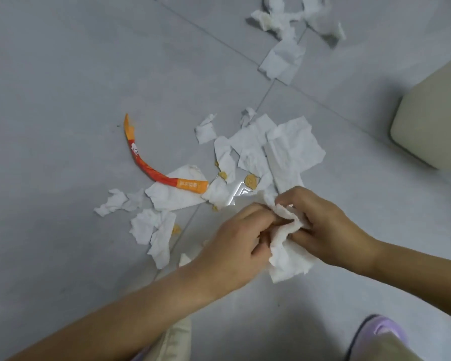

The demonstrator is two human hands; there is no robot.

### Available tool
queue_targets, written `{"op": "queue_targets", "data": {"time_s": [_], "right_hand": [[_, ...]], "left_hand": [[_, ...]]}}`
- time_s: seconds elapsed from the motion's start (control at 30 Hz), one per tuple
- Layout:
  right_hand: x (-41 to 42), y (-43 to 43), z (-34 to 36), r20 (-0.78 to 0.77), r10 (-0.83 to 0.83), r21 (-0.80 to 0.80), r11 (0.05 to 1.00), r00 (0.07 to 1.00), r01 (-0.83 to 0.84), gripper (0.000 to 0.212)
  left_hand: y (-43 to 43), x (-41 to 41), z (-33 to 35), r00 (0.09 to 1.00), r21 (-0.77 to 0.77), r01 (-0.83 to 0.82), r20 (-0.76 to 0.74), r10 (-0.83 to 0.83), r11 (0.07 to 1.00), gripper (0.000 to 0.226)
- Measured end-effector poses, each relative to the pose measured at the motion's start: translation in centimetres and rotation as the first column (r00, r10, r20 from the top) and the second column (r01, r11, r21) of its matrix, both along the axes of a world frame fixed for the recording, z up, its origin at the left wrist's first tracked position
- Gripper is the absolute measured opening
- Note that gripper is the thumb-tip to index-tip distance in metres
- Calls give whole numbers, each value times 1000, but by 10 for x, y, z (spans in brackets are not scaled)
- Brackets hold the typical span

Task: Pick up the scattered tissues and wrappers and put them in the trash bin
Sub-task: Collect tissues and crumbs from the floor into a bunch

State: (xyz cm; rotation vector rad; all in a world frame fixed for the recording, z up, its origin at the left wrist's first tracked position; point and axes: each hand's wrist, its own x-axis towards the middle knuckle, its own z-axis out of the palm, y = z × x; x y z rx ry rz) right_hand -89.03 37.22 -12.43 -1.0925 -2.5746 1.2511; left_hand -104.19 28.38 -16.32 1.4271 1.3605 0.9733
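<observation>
A grey tiled floor [63,74] fills the view, littered with paper. Just above it, both hands meet on one crumpled tissue [284,259]. The left hand [229,248] has its fingers curled in and pinches the tissue's upper edge. The right hand [326,225] curls its fingers round the same bunch from the other side, so the lower part hangs loose between them.

Just beyond the hands lies a pile of flat tissues [289,149], overlapping one another, with yellowish crumbs [251,181] on and beside them. To the left, a long orange wrapper [146,165] curves across the floor, its near end resting on another sheet. Torn tissue scraps [154,230] lie near the left forearm. A far cluster of tissues [284,29] sits well apart at the top. A beige object [432,121] stands at the right edge; I cannot tell whether it is the trash bin.

The step in hand looks like gathering: one tissue is being wadded up, while most of the litter is on the floor and nothing has visibly gone to a bin. The next move probably calls for packing the wad into one hand, freeing the other to collect the nearby pile without scattering the crumbs.
</observation>
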Motion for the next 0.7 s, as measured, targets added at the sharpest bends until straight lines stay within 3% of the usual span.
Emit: {"op": "queue_targets", "data": {"time_s": [0.1,0.2,0.37,0.57,0.7], "right_hand": [[20,21,20,14,32,85,996,999,-33,16],[46,43,36,84,19,163,986,996,-33,25],[85,75,58,48,25,266,963,999,-37,25],[150,126,64,-147,-144,437,878,979,195,13],[207,149,62,-262,-354,430,790,898,437,18]], "left_hand": [[8,-4,13,997,82,61,-48,-58,995,35],[31,-15,27,978,107,77,-203,-54,991,34],[106,-3,74,844,102,261,-506,-175,960,39],[206,74,144,708,259,442,-688,-157,859,49],[260,143,167,650,290,521,-744,-153,803,53]]}}
